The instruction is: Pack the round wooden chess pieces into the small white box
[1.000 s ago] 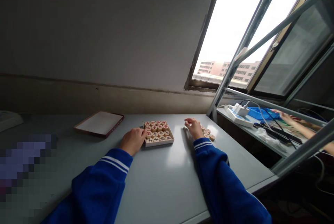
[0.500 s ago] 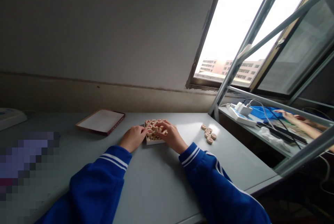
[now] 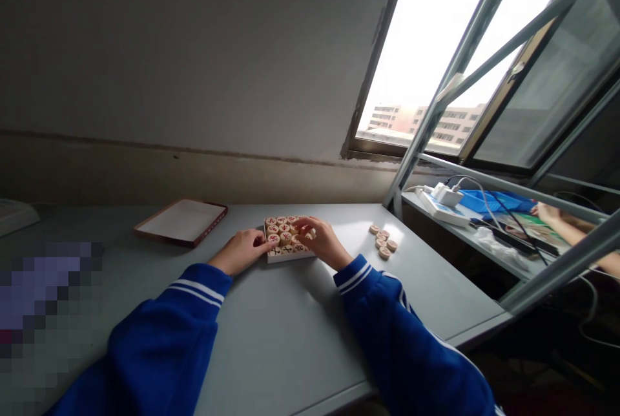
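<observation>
A shallow white-sided box (image 3: 290, 257) holds rows of round wooden Chinese chess pieces (image 3: 285, 238) with red and black characters. My left hand (image 3: 245, 251) is at the box's left side, fingers curled and thumb stretched along the edge. Over the right part of the box arches my right hand (image 3: 323, 243), its thumb and fingertips bent down around a piece among the others; the hand partly hides that piece. Several loose Chinese chess pieces (image 3: 384, 252) lie to the right on the desk. Left of the box rests an upturned box lid (image 3: 180, 221), pale inside with a dark red rim.
The grey desk (image 3: 285, 319) meets the wall behind. A metal frame (image 3: 414, 145) rises at its right edge. Beyond stand a power strip (image 3: 443, 208), cables, a blue tray (image 3: 494, 200) and another person's hand (image 3: 549, 212). A blurred-out item (image 3: 43, 287) lies at left.
My right hand has shifted slightly over the pieces, its fingers reaching farther back. My left thumb has stretched out along the box edge. The view has tilted a little.
</observation>
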A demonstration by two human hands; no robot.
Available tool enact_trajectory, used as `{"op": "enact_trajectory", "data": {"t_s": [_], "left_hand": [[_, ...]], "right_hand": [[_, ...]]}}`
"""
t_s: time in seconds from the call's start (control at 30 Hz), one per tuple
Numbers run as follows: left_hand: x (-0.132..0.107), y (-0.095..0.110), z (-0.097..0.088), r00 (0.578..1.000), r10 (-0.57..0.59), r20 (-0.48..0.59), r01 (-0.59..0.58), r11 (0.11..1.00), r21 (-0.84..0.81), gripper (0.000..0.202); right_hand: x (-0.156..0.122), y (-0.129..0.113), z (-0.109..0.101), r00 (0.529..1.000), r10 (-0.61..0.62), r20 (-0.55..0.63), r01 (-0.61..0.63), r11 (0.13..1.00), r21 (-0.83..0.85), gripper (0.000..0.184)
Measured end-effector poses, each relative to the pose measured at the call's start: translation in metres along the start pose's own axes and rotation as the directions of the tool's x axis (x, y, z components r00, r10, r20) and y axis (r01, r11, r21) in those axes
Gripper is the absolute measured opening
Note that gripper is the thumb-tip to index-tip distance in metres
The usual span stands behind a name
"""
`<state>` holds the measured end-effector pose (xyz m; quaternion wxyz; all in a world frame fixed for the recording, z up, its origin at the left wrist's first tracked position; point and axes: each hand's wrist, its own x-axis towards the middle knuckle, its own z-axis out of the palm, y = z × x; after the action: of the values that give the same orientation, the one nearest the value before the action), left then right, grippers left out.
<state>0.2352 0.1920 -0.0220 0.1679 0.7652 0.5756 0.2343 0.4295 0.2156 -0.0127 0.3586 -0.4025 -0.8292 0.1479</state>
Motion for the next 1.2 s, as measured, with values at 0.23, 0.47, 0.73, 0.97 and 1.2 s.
{"op": "enact_trajectory", "data": {"t_s": [0.23,0.47,0.73,0.97,1.2], "left_hand": [[0.000,-0.002,0.001,0.999,0.028,-0.016,-0.027,0.998,0.055,0.042],[-0.002,0.004,-0.001,1.000,0.017,-0.014,-0.016,0.997,0.077,0.037],[-0.001,0.001,0.003,1.000,-0.009,-0.029,0.011,0.996,0.087,0.025],[-0.001,0.003,0.004,0.999,-0.027,-0.030,0.031,0.991,0.132,0.024],[-0.002,0.004,0.004,0.999,-0.031,-0.034,0.035,0.991,0.128,0.025]], "right_hand": [[-0.007,0.036,-0.055,0.880,0.368,-0.301,-0.475,0.643,-0.601,0.025],[-0.029,0.082,-0.079,0.690,0.645,-0.330,-0.684,0.432,-0.588,0.029],[-0.022,0.071,-0.073,0.827,0.519,-0.214,-0.550,0.672,-0.496,0.023],[-0.009,0.024,-0.026,0.999,0.035,-0.006,-0.036,0.983,-0.181,0.022],[-0.009,0.011,-0.003,1.000,0.022,0.015,-0.019,0.979,-0.205,0.021]]}}
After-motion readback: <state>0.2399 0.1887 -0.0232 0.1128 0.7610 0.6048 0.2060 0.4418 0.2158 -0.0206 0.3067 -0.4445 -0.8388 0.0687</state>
